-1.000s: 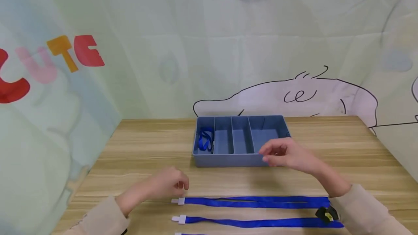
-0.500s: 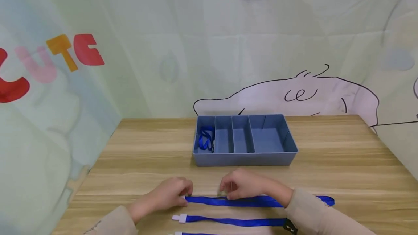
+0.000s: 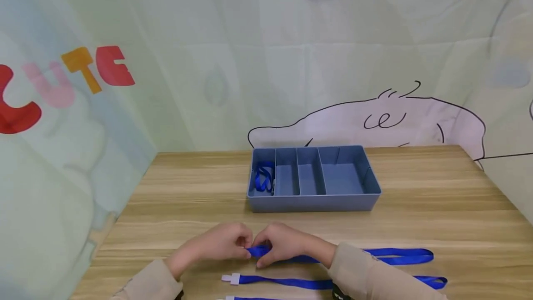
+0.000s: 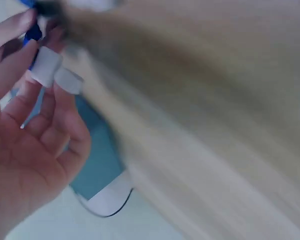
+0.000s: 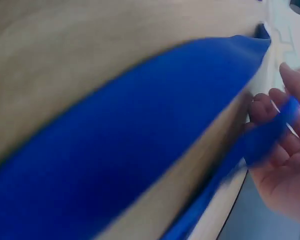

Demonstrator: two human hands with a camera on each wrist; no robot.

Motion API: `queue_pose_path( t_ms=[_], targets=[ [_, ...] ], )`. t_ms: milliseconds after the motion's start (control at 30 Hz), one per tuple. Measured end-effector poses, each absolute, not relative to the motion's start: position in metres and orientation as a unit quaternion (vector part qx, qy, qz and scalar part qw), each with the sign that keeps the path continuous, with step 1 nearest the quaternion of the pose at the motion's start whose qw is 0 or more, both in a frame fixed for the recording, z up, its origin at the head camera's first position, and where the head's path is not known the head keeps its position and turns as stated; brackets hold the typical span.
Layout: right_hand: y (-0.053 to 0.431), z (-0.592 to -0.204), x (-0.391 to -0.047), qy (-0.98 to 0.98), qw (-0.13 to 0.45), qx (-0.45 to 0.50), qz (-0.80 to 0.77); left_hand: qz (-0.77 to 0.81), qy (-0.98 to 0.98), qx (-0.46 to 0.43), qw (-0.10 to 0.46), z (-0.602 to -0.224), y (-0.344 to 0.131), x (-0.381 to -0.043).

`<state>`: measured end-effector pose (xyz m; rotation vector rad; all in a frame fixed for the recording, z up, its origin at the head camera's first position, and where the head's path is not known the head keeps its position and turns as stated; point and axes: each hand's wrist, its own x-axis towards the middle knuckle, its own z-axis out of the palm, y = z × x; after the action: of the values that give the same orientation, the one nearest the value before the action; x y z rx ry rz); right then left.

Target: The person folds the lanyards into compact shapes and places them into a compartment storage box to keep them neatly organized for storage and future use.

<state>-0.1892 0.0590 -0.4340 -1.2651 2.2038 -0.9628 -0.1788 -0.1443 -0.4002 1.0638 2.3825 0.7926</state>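
Note:
A blue lanyard (image 3: 410, 258) stretches across the table in front of the tray. My left hand (image 3: 220, 243) pinches it at its left end; the left wrist view shows the white plastic clip (image 4: 46, 66) at the fingertips. Right beside it, my right hand (image 3: 287, 244) holds the strap between thumb and fingers, the two hands nearly touching. In the right wrist view the blue strap (image 5: 140, 110) fills much of the picture, partly blurred. Below lies a second blue lanyard (image 3: 291, 284) with a white clip, partly covered by the right sleeve. A third lanyard (image 3: 250, 298) shows at the bottom edge.
Behind the hands stands a blue-grey divided tray (image 3: 312, 203). Its leftmost compartment contains a folded blue lanyard (image 3: 263, 177). A wooden table (image 3: 191, 184) carries everything, and a printed cloth (image 3: 208, 59) hangs at its back and left.
My right hand has come from beside the tray's right end down and left to the nearest lanyard. My left hand has lowered onto its clip end, and both now hold it.

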Motion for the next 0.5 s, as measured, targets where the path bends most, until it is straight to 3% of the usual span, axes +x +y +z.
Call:
queue_pose_path(
  t_ms=[100, 233, 500],
  targets=[
    [0.064, -0.435, -0.191, 0.766, 0.252, -0.444, -0.389, 0.334, 0.832, 0.377, 0.233, -0.392, -0.142, -0.182],
    [0.081, -0.433, -0.195, 0.717, 0.330, -0.409, -0.459, 0.353, 0.825, 0.378, 0.228, -0.385, -0.146, -0.187],
    [0.139, -0.422, -0.204, 0.694, 0.383, -0.391, -0.467, 0.355, 0.824, 0.382, 0.222, -0.378, -0.157, -0.190]
  ],
)
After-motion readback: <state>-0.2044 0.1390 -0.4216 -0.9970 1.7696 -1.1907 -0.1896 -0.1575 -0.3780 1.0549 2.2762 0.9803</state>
